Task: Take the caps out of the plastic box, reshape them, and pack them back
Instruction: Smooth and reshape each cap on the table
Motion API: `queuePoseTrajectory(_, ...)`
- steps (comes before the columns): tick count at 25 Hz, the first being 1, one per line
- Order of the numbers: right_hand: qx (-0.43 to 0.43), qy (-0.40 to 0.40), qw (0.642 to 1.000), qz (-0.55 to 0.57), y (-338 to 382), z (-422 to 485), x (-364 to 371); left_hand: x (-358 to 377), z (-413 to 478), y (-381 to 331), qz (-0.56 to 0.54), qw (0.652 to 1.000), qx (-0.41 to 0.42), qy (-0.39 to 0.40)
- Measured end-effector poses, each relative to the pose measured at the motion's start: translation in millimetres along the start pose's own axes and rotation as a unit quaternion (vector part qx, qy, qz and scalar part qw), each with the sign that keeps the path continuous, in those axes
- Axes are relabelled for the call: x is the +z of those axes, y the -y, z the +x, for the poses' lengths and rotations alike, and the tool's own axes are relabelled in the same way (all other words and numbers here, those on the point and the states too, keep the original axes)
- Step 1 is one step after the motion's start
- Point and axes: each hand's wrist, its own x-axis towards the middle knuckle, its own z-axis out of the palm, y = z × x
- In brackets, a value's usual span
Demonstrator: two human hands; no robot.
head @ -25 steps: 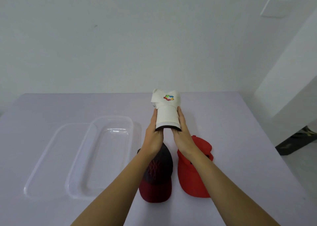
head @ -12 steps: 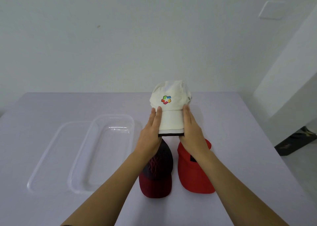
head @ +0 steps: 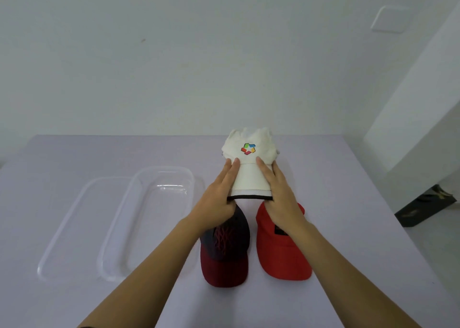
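**Cap reshaping, mid-task: third cap in hand, none yet repacked**

Progress. The clear box (head: 163, 169) stands left of centre with no cap in it, and its lid (head: 82, 228) lies just beside it, further left. All three caps are therefore out. The dark cap (head: 225, 253) and the red cap (head: 281, 250) lie side by side on the tabletop (head: 348, 203) at lower centre, brims toward the viewer. Their crowns look rounded, so their reshaping is judged done. The white cap (head: 250, 168) is the one in work: its crown, at the far end with the coloured logo facing the viewer, is puckered along its top edge. What is left, on this reading, is to finish the white cap and then pack all three into the box.

Position of the cap relative to the hands. The white cap sits at frame centre, above the far ends of the other two caps, with its brim pointing at the viewer. The left hand (head: 216, 198) grips the brim's left edge and the right hand (head: 278, 196) its right edge. On each hand the fingers lie straight along the top of the brim, tips reaching the base of the crown. The thumbs are hidden, presumably beneath the brim. The two hands bow the brim between them, and the crown projects beyond the fingertips, untouched.
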Motion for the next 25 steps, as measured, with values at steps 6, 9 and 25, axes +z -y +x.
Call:
queuePoseTrajectory(6,-0.1,0.004,0.995,-0.026,-13,-24,11,-46,23,6,-0.358,0.919,-0.132,-0.104)
queuePoseTrajectory(9,-0.126,-0.001,0.992,-0.01,-6,-30,19,-61,35,10,-0.396,0.912,-0.101,-0.03)
queuePoseTrajectory(25,0.09,0.04,0.977,0.188,18,6,-11,-59,40,-16,-0.353,0.918,-0.161,-0.077)
